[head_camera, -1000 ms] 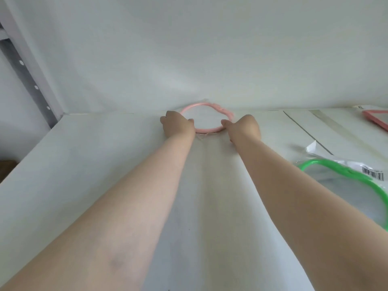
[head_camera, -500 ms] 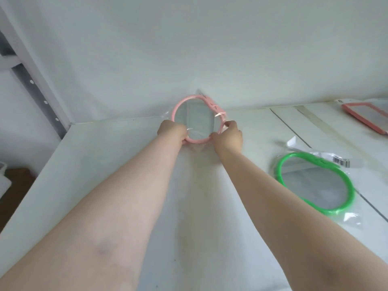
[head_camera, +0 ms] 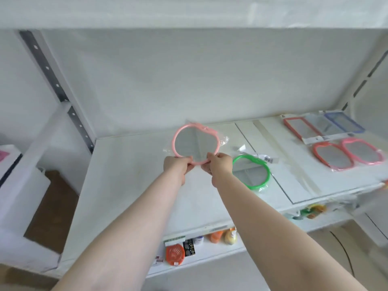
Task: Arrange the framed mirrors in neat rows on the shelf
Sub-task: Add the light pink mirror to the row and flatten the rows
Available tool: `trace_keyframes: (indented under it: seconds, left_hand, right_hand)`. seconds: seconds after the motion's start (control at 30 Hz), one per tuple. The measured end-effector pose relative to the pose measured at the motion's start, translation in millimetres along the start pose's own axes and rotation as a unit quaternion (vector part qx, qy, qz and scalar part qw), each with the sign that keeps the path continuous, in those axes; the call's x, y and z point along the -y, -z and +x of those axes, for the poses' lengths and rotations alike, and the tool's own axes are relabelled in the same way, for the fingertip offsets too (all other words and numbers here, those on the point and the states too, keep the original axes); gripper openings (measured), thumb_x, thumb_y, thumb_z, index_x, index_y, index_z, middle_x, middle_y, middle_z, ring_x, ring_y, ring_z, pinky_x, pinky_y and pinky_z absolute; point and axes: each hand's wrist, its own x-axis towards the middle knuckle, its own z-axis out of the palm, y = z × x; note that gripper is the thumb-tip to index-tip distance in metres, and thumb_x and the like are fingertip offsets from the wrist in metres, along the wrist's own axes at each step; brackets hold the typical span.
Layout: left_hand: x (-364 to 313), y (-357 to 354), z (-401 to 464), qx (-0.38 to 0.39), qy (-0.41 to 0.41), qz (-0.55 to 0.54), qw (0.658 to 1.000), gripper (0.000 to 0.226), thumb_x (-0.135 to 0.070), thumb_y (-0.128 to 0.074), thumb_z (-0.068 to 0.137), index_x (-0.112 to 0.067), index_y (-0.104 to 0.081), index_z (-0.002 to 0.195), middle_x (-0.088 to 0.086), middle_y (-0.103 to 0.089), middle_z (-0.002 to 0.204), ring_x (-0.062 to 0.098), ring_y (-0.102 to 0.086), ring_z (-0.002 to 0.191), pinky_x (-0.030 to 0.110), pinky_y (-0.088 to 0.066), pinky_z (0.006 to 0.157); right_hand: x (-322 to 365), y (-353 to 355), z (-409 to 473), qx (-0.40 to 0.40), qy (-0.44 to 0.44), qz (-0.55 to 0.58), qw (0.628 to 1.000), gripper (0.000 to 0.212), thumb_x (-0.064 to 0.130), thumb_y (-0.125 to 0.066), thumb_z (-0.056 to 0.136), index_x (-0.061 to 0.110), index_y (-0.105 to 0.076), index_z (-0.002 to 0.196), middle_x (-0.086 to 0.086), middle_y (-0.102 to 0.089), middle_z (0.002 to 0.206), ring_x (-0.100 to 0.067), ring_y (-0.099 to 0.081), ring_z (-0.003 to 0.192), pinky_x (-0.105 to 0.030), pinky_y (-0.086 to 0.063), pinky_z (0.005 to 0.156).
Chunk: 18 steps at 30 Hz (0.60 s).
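A pink round mirror (head_camera: 196,142) in a clear plastic wrap is held tilted up above the white shelf (head_camera: 130,181). My left hand (head_camera: 177,165) and my right hand (head_camera: 219,164) both pinch its lower rim. A green round mirror (head_camera: 252,172) lies flat on the shelf just right of my right hand. At the back right lie a red rectangular mirror (head_camera: 299,128), a clear-wrapped one (head_camera: 320,124) and a blue one (head_camera: 344,122). In front of them lie a red apple-shaped mirror (head_camera: 332,156) and a pink one (head_camera: 364,151).
The shelf's back wall (head_camera: 189,80) stands close behind the pink mirror. A perforated metal upright (head_camera: 56,85) rises at the left. On a lower shelf (head_camera: 201,255) sit small packaged goods. The shelf's front edge carries a label strip.
The pink mirror has been lifted off the back of the shelf and drawn toward me, tilted upright. The view has pulled back, showing more mirrors at the right.
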Motion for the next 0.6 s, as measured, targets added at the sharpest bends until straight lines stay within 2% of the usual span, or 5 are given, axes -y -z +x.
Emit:
trace_keyframes:
  seconds: [0.13, 0.23, 0.33, 0.47, 0.6]
  left_hand:
    - [4, 0, -39, 0.037, 0.011, 0.018, 0.999, 0.014, 0.004, -0.066, 0.083, -0.004, -0.055, 0.078, 0.009, -0.061, 0.070, 0.016, -0.062, 0.059, 0.025, -0.058, 0.069]
    - [3, 8, -52, 0.051, 0.003, 0.034, 0.998, 0.018, 0.009, -0.062, 0.083, -0.004, -0.056, 0.072, 0.011, -0.060, 0.063, 0.014, -0.062, 0.047, 0.022, -0.059, 0.059]
    - [3, 19, -60, 0.094, 0.019, 0.057, 0.994, 0.013, 0.008, -0.064, 0.083, -0.003, -0.061, 0.077, 0.007, -0.066, 0.053, 0.014, -0.065, 0.046, 0.019, -0.057, 0.051]
    - [10, 27, -72, 0.127, 0.031, 0.102, 0.986, 0.013, -0.002, -0.064, 0.087, -0.007, -0.062, 0.075, 0.007, -0.063, 0.072, 0.013, -0.061, 0.064, 0.020, -0.057, 0.053]
    - [19, 36, -76, 0.118, 0.050, 0.141, 0.982, 0.013, -0.016, -0.071, 0.083, -0.016, -0.064, 0.072, 0.002, -0.066, 0.086, 0.012, -0.063, 0.075, 0.026, -0.055, 0.077]
  right_hand:
    - [14, 44, -30, -0.045, -0.004, -0.014, 0.999, 0.028, 0.002, -0.056, 0.085, 0.007, -0.045, 0.060, -0.009, -0.049, 0.062, -0.024, -0.054, 0.062, -0.037, -0.054, 0.063]
    - [16, 78, -47, -0.060, 0.004, -0.057, 0.997, 0.023, 0.002, -0.053, 0.086, 0.007, -0.048, 0.065, -0.009, -0.050, 0.066, -0.025, -0.053, 0.066, -0.047, -0.057, 0.075]
    - [13, 106, -67, -0.066, 0.011, -0.114, 0.991, 0.021, 0.002, -0.050, 0.088, 0.006, -0.053, 0.068, -0.010, -0.052, 0.069, -0.025, -0.053, 0.069, -0.043, -0.056, 0.073]
    - [-1, 122, -102, -0.070, -0.005, -0.151, 0.986, 0.017, 0.003, -0.051, 0.090, 0.008, -0.062, 0.078, -0.010, -0.053, 0.065, -0.023, -0.050, 0.061, -0.035, -0.050, 0.067]
    - [-22, 127, -138, -0.038, -0.020, -0.172, 0.984, 0.020, 0.005, -0.052, 0.090, 0.011, -0.065, 0.076, -0.007, -0.054, 0.063, -0.020, -0.051, 0.057, -0.027, -0.053, 0.062]
